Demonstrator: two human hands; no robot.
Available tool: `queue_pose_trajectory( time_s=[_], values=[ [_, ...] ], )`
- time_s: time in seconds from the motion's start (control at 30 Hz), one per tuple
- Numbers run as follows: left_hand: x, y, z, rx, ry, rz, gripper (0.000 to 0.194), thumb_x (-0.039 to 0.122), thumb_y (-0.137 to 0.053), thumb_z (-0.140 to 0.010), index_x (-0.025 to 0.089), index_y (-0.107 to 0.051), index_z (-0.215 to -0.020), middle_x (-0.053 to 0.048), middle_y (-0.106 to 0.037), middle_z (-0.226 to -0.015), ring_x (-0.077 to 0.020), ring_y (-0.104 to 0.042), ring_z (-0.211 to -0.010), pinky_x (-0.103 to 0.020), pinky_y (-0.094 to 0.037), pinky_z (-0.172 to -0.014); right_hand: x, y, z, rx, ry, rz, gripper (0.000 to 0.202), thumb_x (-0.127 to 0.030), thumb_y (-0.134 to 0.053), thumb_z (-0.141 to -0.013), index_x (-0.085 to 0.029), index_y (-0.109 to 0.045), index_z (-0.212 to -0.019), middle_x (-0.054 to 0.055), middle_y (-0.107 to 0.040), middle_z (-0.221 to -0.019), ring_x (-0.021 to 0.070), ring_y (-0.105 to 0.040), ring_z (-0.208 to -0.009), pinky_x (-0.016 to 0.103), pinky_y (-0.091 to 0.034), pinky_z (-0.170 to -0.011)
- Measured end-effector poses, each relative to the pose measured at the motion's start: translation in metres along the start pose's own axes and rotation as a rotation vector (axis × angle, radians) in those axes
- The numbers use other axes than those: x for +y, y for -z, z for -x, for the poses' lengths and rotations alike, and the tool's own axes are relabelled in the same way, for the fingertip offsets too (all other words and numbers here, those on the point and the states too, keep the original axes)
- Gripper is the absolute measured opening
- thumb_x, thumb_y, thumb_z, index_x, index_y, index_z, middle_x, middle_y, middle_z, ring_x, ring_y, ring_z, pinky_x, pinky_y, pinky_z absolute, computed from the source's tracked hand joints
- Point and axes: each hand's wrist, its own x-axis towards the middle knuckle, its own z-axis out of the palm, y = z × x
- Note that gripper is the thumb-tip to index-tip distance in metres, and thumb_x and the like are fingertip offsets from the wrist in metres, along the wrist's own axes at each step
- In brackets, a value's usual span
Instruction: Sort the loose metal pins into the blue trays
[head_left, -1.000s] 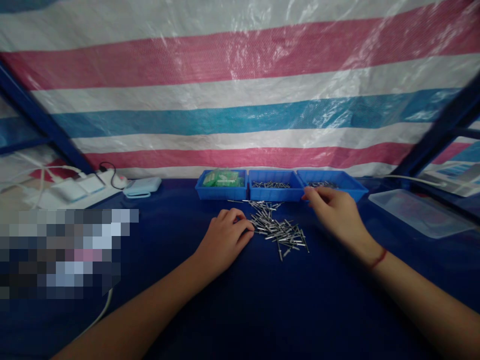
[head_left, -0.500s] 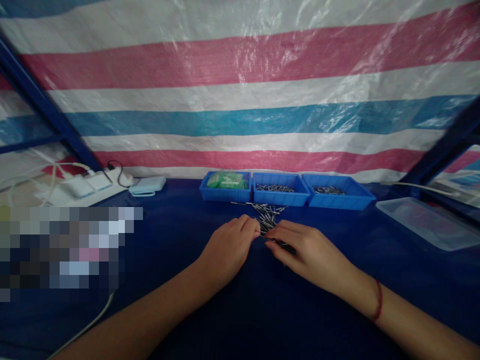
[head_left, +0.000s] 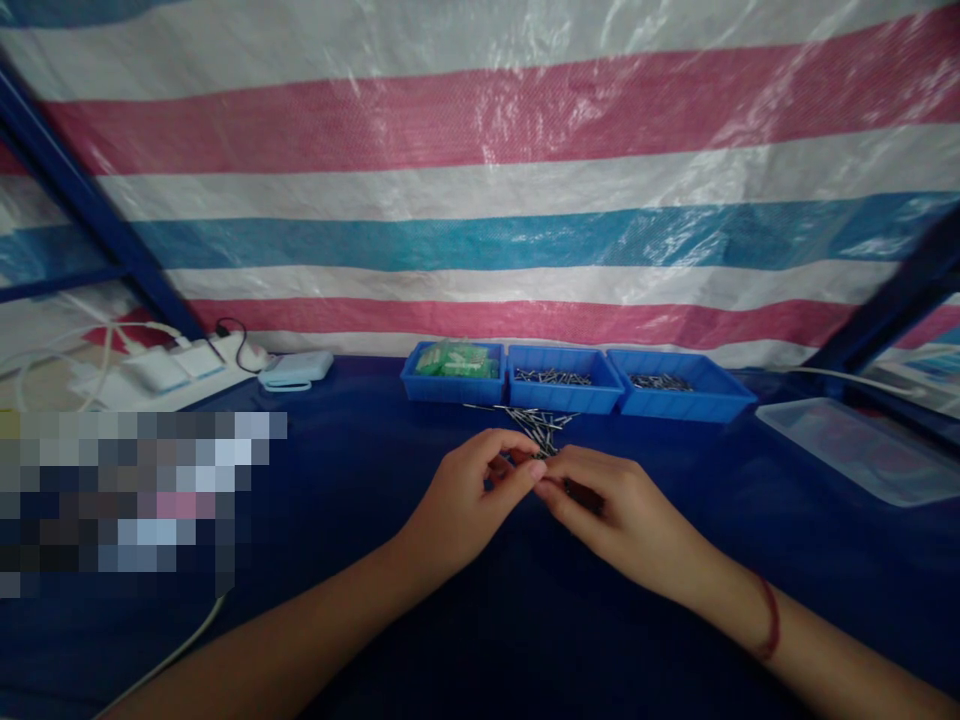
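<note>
My left hand (head_left: pixel 474 490) and my right hand (head_left: pixel 619 505) meet at the fingertips over the dark blue table, just in front of a loose pile of thin metal pins (head_left: pixel 541 425). The thumb and fingers of my left hand are pinched together near the right fingertips. My right hand is pinched too, with thumb against fingers. Whatever lies between the fingertips is too small and hidden to make out. Behind the pile stand a blue bin (head_left: pixel 454 388) with green packets (head_left: pixel 457 358), a middle blue bin (head_left: pixel 564 400) and a right blue bin (head_left: pixel 679 403), both holding small metal pieces.
A clear plastic lid or tray (head_left: pixel 862 460) lies at the right. On the left are a light blue device (head_left: pixel 296 370), a white power strip (head_left: pixel 195 385) with cables, and a pixelated area. A striped sheet (head_left: pixel 480 240) hangs behind the table (head_left: pixel 480 620).
My left hand has changed from a closed, knuckles-up pose to a pinch with its thumb showing, touching my right fingertips. My right hand has barely moved.
</note>
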Motion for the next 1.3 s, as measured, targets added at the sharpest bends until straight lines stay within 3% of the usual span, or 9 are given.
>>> queue_pose_trajectory(
  time_s=[0.27, 0.47, 0.63, 1.3],
  values=[
    [0.003, 0.001, 0.001, -0.017, -0.025, 0.016, 0.01, 0.024, -0.054, -0.086, 0.017, -0.061, -0.086, -0.001, -0.064, -0.084, -0.0129, -0.059, -0.075, -0.025, -0.046, -0.069, 0.001, 0.0, 0.001, 0.0, -0.022, -0.006, 0.019, -0.021, -0.047, -0.087, -0.018, -0.057, -0.071, -0.002, -0.055, -0.065, 0.0103, -0.051, -0.059, 0.025, -0.038, -0.055],
    [0.003, 0.0, 0.001, -0.02, -0.038, 0.021, 0.011, 0.023, -0.053, -0.087, 0.016, -0.061, -0.088, -0.001, -0.063, -0.084, -0.0117, -0.057, -0.074, -0.023, -0.044, -0.068, 0.003, -0.003, 0.0, -0.041, -0.044, -0.014, 0.015, -0.019, -0.049, -0.086, -0.018, -0.062, -0.078, -0.001, -0.058, -0.068, 0.0105, -0.053, -0.062, 0.025, -0.039, -0.058],
    [0.004, -0.001, 0.002, -0.027, -0.044, 0.02, 0.011, 0.023, -0.052, -0.087, 0.016, -0.061, -0.089, -0.001, -0.063, -0.084, -0.0119, -0.057, -0.074, -0.024, -0.044, -0.068, 0.005, -0.003, 0.0, -0.043, -0.063, -0.057, 0.019, -0.018, -0.048, -0.087, -0.017, -0.06, -0.072, 0.0, -0.06, -0.071, 0.0108, -0.055, -0.065, 0.026, -0.04, -0.061],
    [0.001, 0.0, 0.002, -0.022, -0.071, 0.003, 0.014, 0.022, -0.047, -0.089, 0.017, -0.06, -0.09, -0.002, -0.06, -0.086, -0.013, -0.057, -0.075, -0.025, -0.044, -0.069, 0.01, -0.006, 0.0, 0.059, -0.096, -0.079, 0.011, -0.016, -0.054, -0.079, -0.018, -0.064, -0.074, -0.001, -0.059, -0.065, 0.0097, -0.052, -0.057, 0.022, -0.039, -0.053]
  ],
)
